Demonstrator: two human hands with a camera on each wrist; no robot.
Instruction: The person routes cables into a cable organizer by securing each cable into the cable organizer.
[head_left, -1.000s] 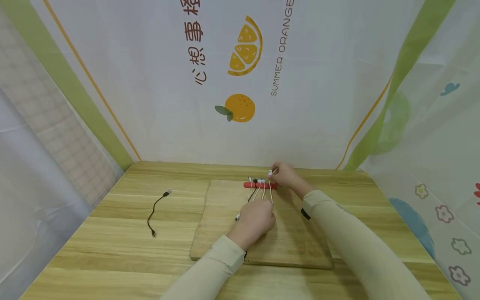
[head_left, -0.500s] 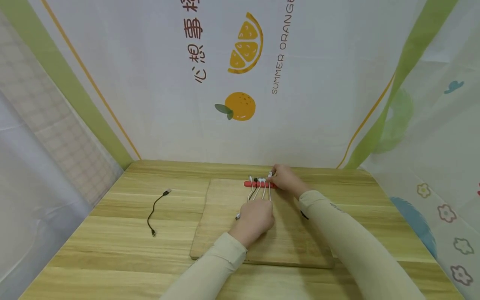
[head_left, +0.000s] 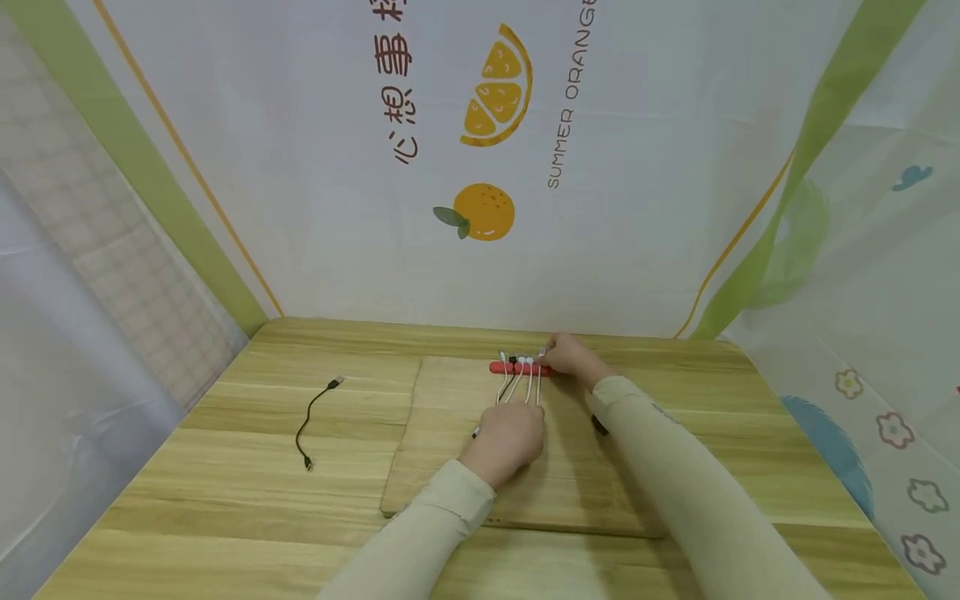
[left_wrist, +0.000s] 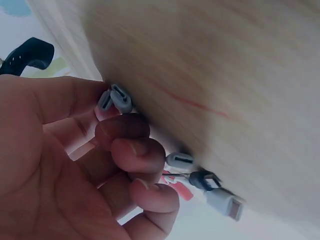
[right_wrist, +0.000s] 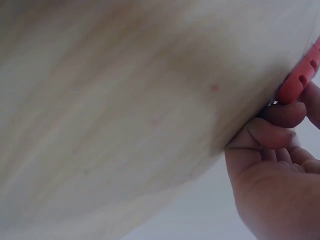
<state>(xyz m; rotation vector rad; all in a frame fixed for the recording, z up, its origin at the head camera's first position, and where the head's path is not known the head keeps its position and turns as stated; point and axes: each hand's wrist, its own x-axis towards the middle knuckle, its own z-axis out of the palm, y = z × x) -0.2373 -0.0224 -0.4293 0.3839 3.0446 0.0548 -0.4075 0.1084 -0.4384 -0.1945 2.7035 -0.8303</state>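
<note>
A red cable holder [head_left: 498,367] lies at the back edge of the wooden board [head_left: 442,417], with several white cables [head_left: 529,390] and one black cable running through it. My left hand [head_left: 512,442] grips the cables in front of the holder. In the left wrist view, two grey connectors [left_wrist: 119,98] sit between the thumb and fingers. Another grey connector [left_wrist: 180,160], a black one [left_wrist: 202,179] and a white one [left_wrist: 225,204] stick out beyond the fingertips. My right hand [head_left: 576,358] pinches a white USB cable by its plug [head_left: 543,351], at the holder's right end; its fingers partly hide the slot.
A short black USB cable [head_left: 303,421] lies on the table [head_left: 225,467] left of the board. Behind the table hangs a white printed curtain [head_left: 615,250]. A dark wrist-worn device [head_left: 599,425] shows beneath the right sleeve.
My right hand has lowered the white USB plug from above the holder down to its right end. The left hand keeps its grip on the cables, almost unmoved.
</note>
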